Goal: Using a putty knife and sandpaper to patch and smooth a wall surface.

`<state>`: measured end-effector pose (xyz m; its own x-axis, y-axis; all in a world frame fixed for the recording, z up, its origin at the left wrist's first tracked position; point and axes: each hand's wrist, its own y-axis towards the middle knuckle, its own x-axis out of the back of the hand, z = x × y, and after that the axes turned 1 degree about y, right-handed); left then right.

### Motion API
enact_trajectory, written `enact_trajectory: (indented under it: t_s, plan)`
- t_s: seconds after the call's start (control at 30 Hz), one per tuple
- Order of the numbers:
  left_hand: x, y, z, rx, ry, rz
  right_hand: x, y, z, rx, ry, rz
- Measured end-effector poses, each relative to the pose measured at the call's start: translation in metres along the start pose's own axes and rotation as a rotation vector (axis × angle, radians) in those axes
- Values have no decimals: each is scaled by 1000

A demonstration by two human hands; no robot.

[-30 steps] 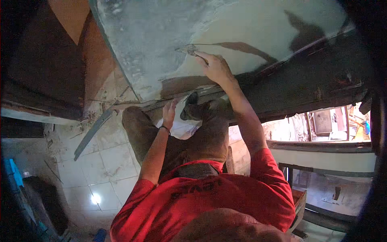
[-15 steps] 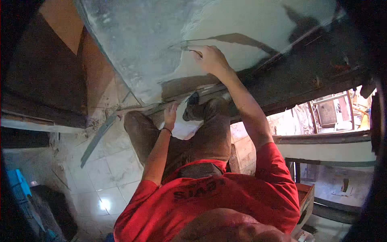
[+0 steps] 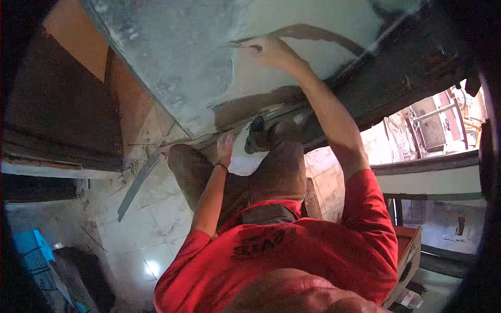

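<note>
A large panel (image 3: 177,52) spans the top of the head view, mottled grey on its left part and smooth pale green-grey on its right. My right hand (image 3: 269,50) is closed around what looks like a putty knife (image 3: 236,45); its thin blade points left, close to the panel where the two tones meet. Most of the handle is hidden in my fist. My left hand (image 3: 225,148) is raised between my knees, below the panel's lower edge, fingers stretched out and holding nothing.
A dark frame (image 3: 376,101) runs along the panel's right side. On the tiled floor (image 3: 151,224) to the left lies a long grey strip (image 3: 136,189). An open wooden box (image 3: 408,248) stands at lower right, a blue object (image 3: 39,250) at lower left. Brown boards lean at upper left.
My right hand has moved a little up the panel with the putty knife, whose blade now shows more edge-on. The whole view has shifted slightly; my left hand stays between my knees.
</note>
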<state>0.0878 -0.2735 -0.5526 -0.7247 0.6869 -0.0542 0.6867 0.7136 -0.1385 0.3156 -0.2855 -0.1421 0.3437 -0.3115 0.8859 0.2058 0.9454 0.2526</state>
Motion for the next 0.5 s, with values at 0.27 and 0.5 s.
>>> enact_trajectory:
  t_s: [0.27, 0.5]
  plan:
    - [9, -1, -4, 52, 355, 124, 8, 20, -26, 106, 16, -73]
    - [17, 23, 72, -52, 232, 184, 11, 15, -23, 137, -56, -34]
